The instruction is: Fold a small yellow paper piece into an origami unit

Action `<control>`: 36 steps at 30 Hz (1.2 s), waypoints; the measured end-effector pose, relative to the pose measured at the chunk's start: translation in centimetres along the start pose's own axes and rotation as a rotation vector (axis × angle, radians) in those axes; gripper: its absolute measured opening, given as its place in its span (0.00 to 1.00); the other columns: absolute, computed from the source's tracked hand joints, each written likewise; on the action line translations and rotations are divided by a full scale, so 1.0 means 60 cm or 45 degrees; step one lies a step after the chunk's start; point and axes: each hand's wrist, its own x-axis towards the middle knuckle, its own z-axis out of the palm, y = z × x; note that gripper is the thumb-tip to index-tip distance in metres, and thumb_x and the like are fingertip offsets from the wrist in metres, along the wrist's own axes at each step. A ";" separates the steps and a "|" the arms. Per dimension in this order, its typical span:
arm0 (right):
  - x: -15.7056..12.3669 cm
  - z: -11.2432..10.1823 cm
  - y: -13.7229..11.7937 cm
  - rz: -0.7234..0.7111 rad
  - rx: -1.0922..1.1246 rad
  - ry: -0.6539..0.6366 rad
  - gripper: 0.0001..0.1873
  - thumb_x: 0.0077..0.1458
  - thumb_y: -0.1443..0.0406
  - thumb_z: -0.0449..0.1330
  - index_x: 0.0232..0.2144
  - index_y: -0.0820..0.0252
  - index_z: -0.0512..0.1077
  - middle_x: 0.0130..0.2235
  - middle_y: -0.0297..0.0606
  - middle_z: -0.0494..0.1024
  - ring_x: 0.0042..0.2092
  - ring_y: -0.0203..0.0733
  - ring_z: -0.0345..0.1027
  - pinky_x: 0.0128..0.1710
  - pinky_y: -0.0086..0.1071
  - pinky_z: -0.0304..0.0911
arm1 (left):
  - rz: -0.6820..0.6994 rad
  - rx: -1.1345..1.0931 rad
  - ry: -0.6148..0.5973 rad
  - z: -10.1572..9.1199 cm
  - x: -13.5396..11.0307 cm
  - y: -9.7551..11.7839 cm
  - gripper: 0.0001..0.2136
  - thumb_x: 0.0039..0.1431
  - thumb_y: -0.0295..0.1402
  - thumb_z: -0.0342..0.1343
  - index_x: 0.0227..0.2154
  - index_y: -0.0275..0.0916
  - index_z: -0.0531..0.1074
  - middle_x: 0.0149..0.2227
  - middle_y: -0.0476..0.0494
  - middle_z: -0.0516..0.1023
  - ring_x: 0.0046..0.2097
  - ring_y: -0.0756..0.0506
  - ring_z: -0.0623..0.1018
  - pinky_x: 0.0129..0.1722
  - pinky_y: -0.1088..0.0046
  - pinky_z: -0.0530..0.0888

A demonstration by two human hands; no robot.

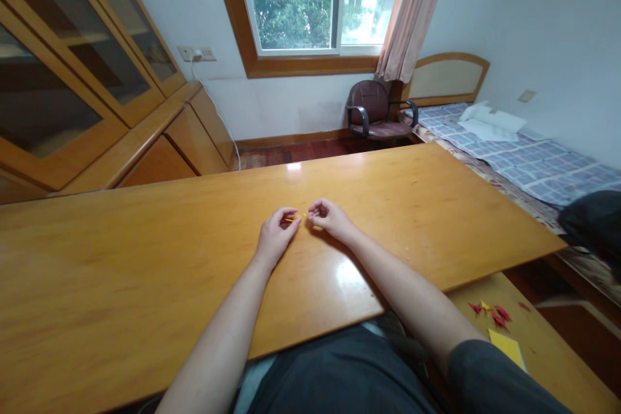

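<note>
Above the middle of the wooden table (160, 252), my left hand (277, 233) is closed in a pinch on a small, thin yellow piece (290, 220) that looks like folded paper. One end of it sticks out toward my right hand (330, 218). The fingers of that hand are curled together close to the yellow tip; whether they touch it or hold anything else is too small to tell. Both forearms reach forward over the table's near edge.
On a lower surface (548, 349) at the right lie several small red folded pieces (501, 318), a yellow one (484, 305) and yellow paper (507, 348). Beyond the table are a brown armchair (371, 103), a bed (528, 149) and a glass-door cabinet (111, 52).
</note>
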 end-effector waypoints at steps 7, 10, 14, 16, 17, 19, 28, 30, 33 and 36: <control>0.002 0.000 0.008 0.007 -0.066 -0.010 0.18 0.40 0.62 0.70 0.32 0.60 0.68 0.28 0.29 0.73 0.29 0.32 0.65 0.30 0.27 0.60 | 0.006 0.063 0.003 0.002 0.001 -0.007 0.12 0.54 0.38 0.60 0.40 0.39 0.74 0.37 0.43 0.80 0.38 0.45 0.80 0.42 0.69 0.76; -0.001 0.000 0.006 -0.028 -0.158 -0.021 0.16 0.42 0.61 0.70 0.32 0.61 0.70 0.28 0.30 0.73 0.30 0.33 0.65 0.31 0.27 0.60 | 0.001 0.070 0.018 0.002 0.002 -0.006 0.12 0.54 0.38 0.60 0.40 0.39 0.74 0.37 0.43 0.80 0.38 0.46 0.80 0.41 0.69 0.76; -0.005 -0.002 -0.001 -0.108 -0.356 -0.023 0.12 0.50 0.60 0.66 0.34 0.62 0.75 0.31 0.35 0.76 0.32 0.36 0.67 0.34 0.30 0.62 | -0.002 0.064 0.005 0.002 0.002 -0.003 0.12 0.54 0.38 0.60 0.39 0.39 0.74 0.37 0.44 0.80 0.37 0.46 0.80 0.39 0.70 0.77; -0.006 -0.003 -0.006 -0.150 -0.425 -0.026 0.12 0.52 0.60 0.65 0.36 0.62 0.76 0.33 0.37 0.77 0.34 0.37 0.68 0.36 0.31 0.63 | 0.008 0.062 -0.020 0.001 0.001 0.000 0.12 0.54 0.39 0.60 0.39 0.39 0.74 0.37 0.44 0.81 0.37 0.46 0.80 0.40 0.70 0.77; -0.006 -0.003 -0.007 -0.174 -0.458 -0.034 0.11 0.53 0.60 0.64 0.36 0.62 0.77 0.34 0.37 0.77 0.35 0.37 0.69 0.37 0.31 0.63 | 0.011 0.063 -0.032 0.001 0.001 0.001 0.12 0.54 0.39 0.60 0.38 0.39 0.74 0.37 0.44 0.81 0.37 0.46 0.80 0.40 0.70 0.77; -0.006 -0.004 -0.009 -0.207 -0.510 -0.048 0.09 0.53 0.61 0.64 0.35 0.62 0.78 0.34 0.38 0.77 0.36 0.38 0.69 0.38 0.31 0.63 | 0.014 0.071 -0.039 0.001 0.001 0.003 0.11 0.54 0.39 0.60 0.38 0.39 0.74 0.37 0.44 0.81 0.36 0.46 0.80 0.40 0.69 0.77; -0.009 -0.004 -0.014 -0.230 -0.555 -0.075 0.09 0.56 0.61 0.63 0.33 0.62 0.78 0.32 0.36 0.76 0.35 0.37 0.69 0.37 0.30 0.62 | -0.007 0.071 0.008 0.002 -0.001 -0.007 0.13 0.53 0.38 0.61 0.40 0.39 0.74 0.36 0.45 0.80 0.37 0.46 0.80 0.41 0.69 0.76; -0.009 -0.005 -0.016 -0.231 -0.557 -0.082 0.11 0.58 0.61 0.60 0.32 0.62 0.78 0.31 0.36 0.76 0.35 0.37 0.68 0.37 0.29 0.62 | -0.003 0.068 0.012 0.002 -0.001 -0.010 0.12 0.54 0.38 0.61 0.40 0.39 0.74 0.36 0.45 0.80 0.38 0.46 0.80 0.42 0.69 0.76; -0.007 -0.004 -0.016 -0.221 -0.550 -0.084 0.12 0.59 0.61 0.59 0.31 0.63 0.77 0.29 0.34 0.75 0.33 0.36 0.67 0.36 0.29 0.61 | 0.022 0.103 -0.010 0.002 -0.001 -0.010 0.11 0.55 0.37 0.60 0.40 0.40 0.74 0.37 0.45 0.80 0.39 0.46 0.80 0.43 0.68 0.76; -0.005 -0.004 -0.012 -0.208 -0.520 -0.101 0.10 0.57 0.62 0.61 0.32 0.63 0.78 0.30 0.35 0.75 0.33 0.36 0.67 0.36 0.29 0.61 | 0.039 0.132 -0.017 0.002 -0.001 -0.005 0.11 0.55 0.37 0.60 0.40 0.40 0.74 0.37 0.45 0.80 0.38 0.46 0.80 0.43 0.68 0.76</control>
